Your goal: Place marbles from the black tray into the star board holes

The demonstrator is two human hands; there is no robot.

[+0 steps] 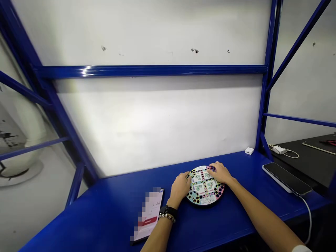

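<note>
Blue shelf (105,210): left hand (180,187) curled against round board (206,191), grip unclear; right hand (220,172) flat atop it, released.

Glossy blue metal shelf (110,210); probably plastic board (204,189)

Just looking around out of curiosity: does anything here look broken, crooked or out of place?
Nothing much. The left hand and right hand rest on the round board, which lies flat on the blue shelf. Only a few small dark marks spot the white wall.
</note>
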